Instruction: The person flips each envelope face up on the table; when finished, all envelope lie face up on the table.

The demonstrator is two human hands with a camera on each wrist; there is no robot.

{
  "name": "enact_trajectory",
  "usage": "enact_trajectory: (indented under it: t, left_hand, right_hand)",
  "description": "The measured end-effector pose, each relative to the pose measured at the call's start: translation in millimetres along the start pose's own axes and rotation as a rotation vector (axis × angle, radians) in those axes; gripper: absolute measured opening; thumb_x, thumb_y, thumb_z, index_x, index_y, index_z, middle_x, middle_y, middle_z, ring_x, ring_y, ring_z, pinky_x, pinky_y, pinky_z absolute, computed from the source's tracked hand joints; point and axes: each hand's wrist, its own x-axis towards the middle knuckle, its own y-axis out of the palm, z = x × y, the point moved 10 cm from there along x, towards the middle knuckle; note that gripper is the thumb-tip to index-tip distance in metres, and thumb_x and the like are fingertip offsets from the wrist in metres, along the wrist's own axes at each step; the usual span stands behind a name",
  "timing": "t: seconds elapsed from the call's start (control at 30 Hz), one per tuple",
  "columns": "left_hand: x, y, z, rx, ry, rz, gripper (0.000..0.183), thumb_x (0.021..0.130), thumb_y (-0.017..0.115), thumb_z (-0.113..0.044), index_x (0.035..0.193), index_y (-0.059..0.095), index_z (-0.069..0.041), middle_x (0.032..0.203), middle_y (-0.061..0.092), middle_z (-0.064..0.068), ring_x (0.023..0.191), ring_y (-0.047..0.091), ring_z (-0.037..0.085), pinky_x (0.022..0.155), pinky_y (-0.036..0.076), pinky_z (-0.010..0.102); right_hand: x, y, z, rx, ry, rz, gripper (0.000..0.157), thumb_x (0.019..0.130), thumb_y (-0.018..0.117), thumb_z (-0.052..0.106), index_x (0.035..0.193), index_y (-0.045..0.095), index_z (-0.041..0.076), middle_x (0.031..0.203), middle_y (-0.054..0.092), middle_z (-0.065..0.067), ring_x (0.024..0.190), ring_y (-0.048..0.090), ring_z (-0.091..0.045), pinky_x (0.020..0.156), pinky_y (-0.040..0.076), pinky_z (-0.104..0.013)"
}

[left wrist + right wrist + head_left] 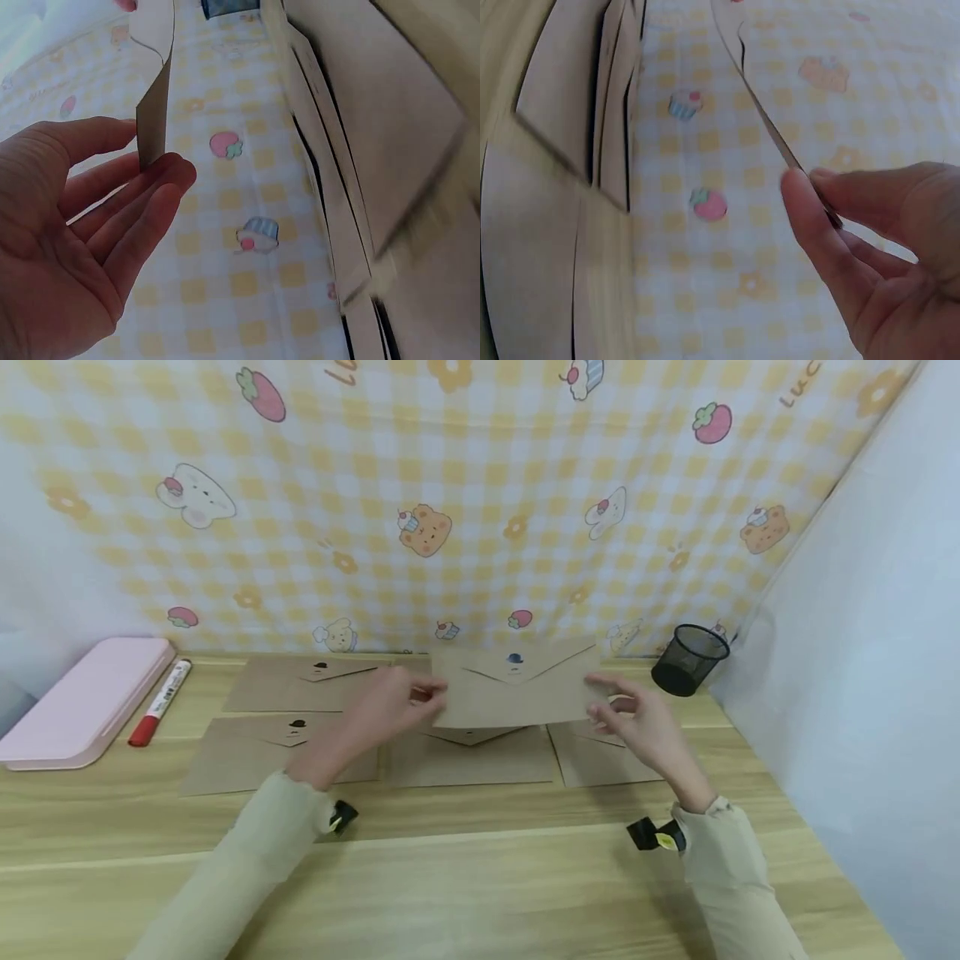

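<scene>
A brown kraft envelope with a pointed flap and a small black hat print is held up above the table between both hands. My left hand pinches its left edge; in the left wrist view the thumb and fingers meet at the envelope's edge. On the opposite edge my right hand pinches it between thumb and fingers, and the right wrist view shows the envelope edge-on. Under and behind it, similar envelopes lie in rows, partly covered by the raised one.
A black mesh pen cup stands tilted in view at the back right. On the left lie a pink case and a red-and-white marker. A yellow checked cloth hangs behind the wooden table.
</scene>
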Motion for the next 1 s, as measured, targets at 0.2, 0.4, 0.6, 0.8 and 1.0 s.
enact_trajectory:
  t: [0.2, 0.4, 0.6, 0.8, 1.0]
  left_hand:
    - [49.1, 35.9, -29.8, 0.102, 0.108, 0.095, 0.014, 0.087, 0.058, -0.01, 0.09, 0.069, -0.002, 0.082, 0.065, 0.005, 0.069, 0.058, 0.01, 0.059, 0.047, 0.019]
    - [92.8, 75.7, -44.0, 0.183, 0.14, 0.161, 0.034, 0.089, 0.05, -0.007, 0.06, 0.032, -0.013, 0.056, 0.029, -0.001, 0.051, 0.027, 0.011, 0.051, 0.025, 0.022]
    - [122.5, 107.4, -46.2, 0.259, 0.109, 0.209, 0.033, 0.088, 0.049, -0.009, 0.058, 0.037, -0.014, 0.055, 0.032, -0.003, 0.051, 0.03, 0.01, 0.05, 0.028, 0.021]
    - [137.2, 145.1, -34.3, 0.513, 0.017, 0.284, 0.025, 0.091, 0.046, -0.016, 0.103, 0.062, -0.002, 0.058, 0.046, -0.003, 0.069, 0.054, 0.017, 0.083, 0.041, 0.036]
    - [144.4, 168.3, -36.9, 0.635, -0.038, 0.303, 0.022, 0.093, 0.048, -0.02, 0.08, 0.065, -0.017, 0.095, 0.064, -0.002, 0.106, 0.051, 0.022, 0.102, 0.02, 0.053]
  right_hand:
    - [9, -40.4, -31, -0.145, -0.055, -0.24, 0.025, 0.087, 0.061, -0.003, 0.112, 0.062, -0.006, 0.09, 0.065, -0.021, 0.07, 0.066, -0.027, 0.055, 0.052, -0.021]
    - [13, -64.4, -69, -0.363, 0.04, -0.295, 0.026, 0.09, 0.058, 0.005, 0.114, 0.063, -0.005, 0.09, 0.066, -0.022, 0.075, 0.063, -0.033, 0.047, 0.04, -0.019]
    - [15, -66.5, -110, -0.32, 0.222, -0.116, 0.045, 0.09, 0.057, 0.009, 0.131, 0.047, -0.008, 0.093, 0.063, -0.027, 0.074, 0.063, -0.034, 0.052, 0.046, -0.026]
    - [17, -60.2, -137, -0.357, 0.258, -0.023, 0.045, 0.089, 0.056, 0.004, 0.13, 0.045, -0.012, 0.121, 0.05, -0.034, 0.052, 0.053, -0.023, 0.051, 0.041, -0.031]
    - [23, -69.5, -148, -0.526, 0.236, -0.066, 0.025, 0.085, 0.059, 0.002, 0.107, 0.059, -0.009, 0.104, 0.058, -0.031, 0.07, 0.055, -0.036, 0.06, 0.043, -0.044]
